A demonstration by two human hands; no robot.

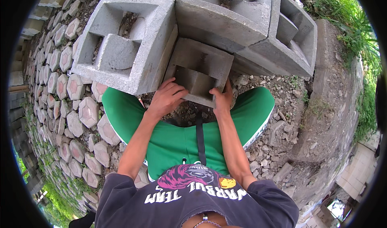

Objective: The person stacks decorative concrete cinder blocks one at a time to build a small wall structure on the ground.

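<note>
The hollow gray block (200, 74) looks rough and square-edged. Left hand (166, 98) and right hand (222, 100) — fingers partly curled — grip its sides.

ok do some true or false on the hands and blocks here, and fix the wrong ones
1. The left hand and the right hand both touch the same hollow block. True.
2. Both hands wear gloves. False: both are bare.
3. Hexagonal pavers lie on the left side of the view. True.
4. The hollow block has no neighbour. False: a grey block stands just to its left.
5. Loose rubble lies to the right of the right hand. True.
</note>
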